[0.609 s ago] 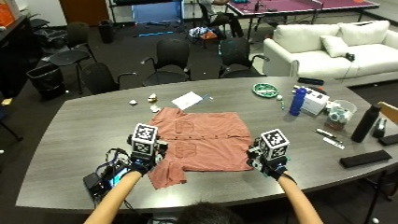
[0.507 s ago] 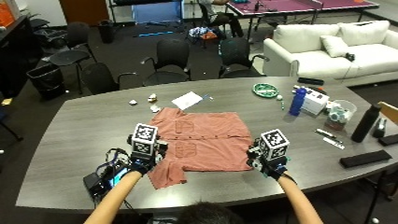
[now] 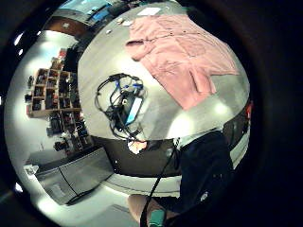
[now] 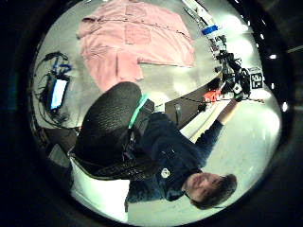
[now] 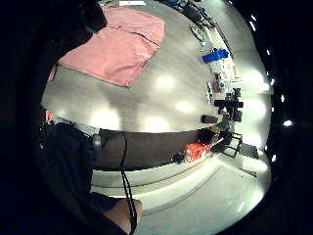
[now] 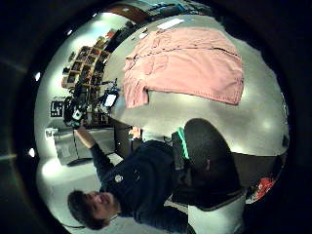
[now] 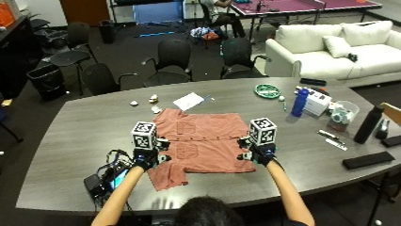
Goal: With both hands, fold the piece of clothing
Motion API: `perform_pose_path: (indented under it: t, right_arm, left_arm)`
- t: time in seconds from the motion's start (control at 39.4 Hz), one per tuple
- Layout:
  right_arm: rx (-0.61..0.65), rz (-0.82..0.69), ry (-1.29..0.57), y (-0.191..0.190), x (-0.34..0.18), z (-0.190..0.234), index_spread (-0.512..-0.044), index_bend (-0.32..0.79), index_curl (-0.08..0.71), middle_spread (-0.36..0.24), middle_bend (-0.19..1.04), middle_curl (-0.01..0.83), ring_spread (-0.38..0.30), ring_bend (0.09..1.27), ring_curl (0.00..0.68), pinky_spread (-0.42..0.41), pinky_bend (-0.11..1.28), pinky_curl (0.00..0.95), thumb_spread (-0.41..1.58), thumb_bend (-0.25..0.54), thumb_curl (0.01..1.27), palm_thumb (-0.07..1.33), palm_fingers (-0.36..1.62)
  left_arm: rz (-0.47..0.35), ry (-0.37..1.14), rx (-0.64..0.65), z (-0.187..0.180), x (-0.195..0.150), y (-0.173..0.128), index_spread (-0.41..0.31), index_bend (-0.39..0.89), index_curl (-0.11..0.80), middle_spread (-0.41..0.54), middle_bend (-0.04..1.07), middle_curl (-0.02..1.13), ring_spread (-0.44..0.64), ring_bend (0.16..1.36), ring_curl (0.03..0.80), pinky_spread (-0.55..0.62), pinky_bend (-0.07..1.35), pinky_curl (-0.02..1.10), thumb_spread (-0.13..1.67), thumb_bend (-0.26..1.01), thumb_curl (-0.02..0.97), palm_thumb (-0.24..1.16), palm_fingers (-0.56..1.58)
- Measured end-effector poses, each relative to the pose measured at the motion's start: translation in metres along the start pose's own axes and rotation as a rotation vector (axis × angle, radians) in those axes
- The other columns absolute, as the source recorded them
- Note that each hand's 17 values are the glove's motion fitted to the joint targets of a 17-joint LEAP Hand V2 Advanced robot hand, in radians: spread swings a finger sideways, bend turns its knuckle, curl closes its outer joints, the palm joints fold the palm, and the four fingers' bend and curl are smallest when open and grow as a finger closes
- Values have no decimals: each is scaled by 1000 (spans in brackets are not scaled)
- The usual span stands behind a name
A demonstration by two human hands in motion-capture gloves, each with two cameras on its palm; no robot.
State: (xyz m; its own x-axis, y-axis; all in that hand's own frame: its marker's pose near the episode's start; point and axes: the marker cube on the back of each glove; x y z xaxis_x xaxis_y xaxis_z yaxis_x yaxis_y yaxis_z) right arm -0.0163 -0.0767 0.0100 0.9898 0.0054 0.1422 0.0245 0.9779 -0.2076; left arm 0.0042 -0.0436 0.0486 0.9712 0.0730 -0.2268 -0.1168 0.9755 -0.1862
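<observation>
The left hand (image 7: 148, 158) hovers at the left edge of the salmon-pink short-sleeved cloth shirt (image 7: 204, 143), and the right hand (image 7: 259, 154) at its right edge; whether either grip is wide, narrow or closed on cloth cannot be told, since the fingers are hidden. In the palm views both palms look down on the shirt from above, with bare worktop between. The shirt lies spread flat and front up near the person's edge of the grey, wood-grained oval worktop (image 7: 75, 141), with two chest pockets and a button line showing, its collar toward the far edge and one sleeve spilling toward the near edge. Just beside the left hand, at the near left edge, sits a tangle of black cables round a small lit device (image 7: 108, 175). A white sheet of paper (image 7: 188, 100) lies beyond the collar, and a blue bottle (image 7: 300, 101) stands well apart toward the right end.
</observation>
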Motion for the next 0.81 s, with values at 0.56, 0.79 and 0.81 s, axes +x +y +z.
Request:
perform_pose_path:
  t: [0.56,0.79,0.81]
  right_arm:
    - [-349,64,-15,-99,-2,141,-260,113,237,-49,214,301,-61,462,322,109,456,327,1108,133,333,645,481]
    - [-375,139,65,-99,8,159,-259,105,233,-77,214,335,-104,472,341,81,481,344,1076,113,384,744,514]
    - [-367,137,60,-99,9,159,-264,116,235,-91,214,340,-119,475,344,61,485,345,1074,116,393,761,538]
  left_arm:
    - [-97,90,-586,179,3,-69,-89,112,247,255,184,184,396,654,259,323,524,321,998,-21,271,243,-10]
    - [-65,-30,-513,184,6,-71,-74,174,245,232,271,249,424,625,252,358,459,310,964,-20,298,278,-6]
    - [-75,-29,-498,183,6,-73,-79,195,255,217,278,256,427,611,248,357,450,309,965,-16,301,290,17]
